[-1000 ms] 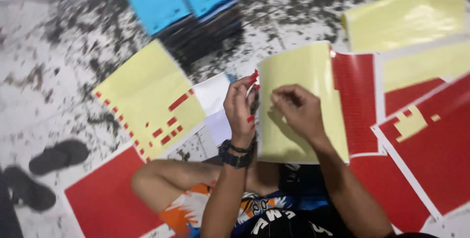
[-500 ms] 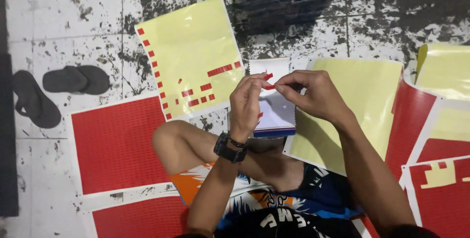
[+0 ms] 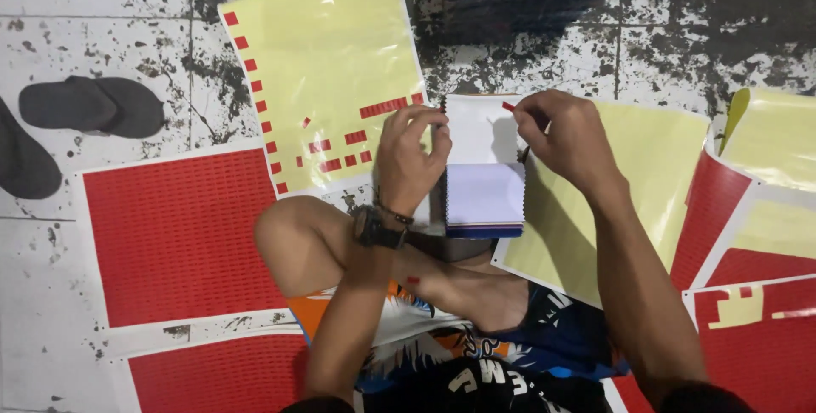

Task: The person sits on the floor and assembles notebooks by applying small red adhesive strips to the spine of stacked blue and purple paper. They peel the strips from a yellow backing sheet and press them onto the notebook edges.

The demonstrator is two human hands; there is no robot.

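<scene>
Head view | left hand (image 3: 410, 154) grips swatch booklet (image 3: 481, 166) on the knee | right hand (image 3: 565, 137) pinches small red sticker (image 3: 507, 107) at its top edge | step: apparently placing sticker; next needs careful alignment, press.

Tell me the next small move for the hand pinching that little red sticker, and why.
Probably lower the right hand a little and press the small red sticker onto the white top page of the swatch booklet. The sticker is already peeled and pinched just above that page, and the left hand grips the booklet's left edge, holding it steady.
</scene>
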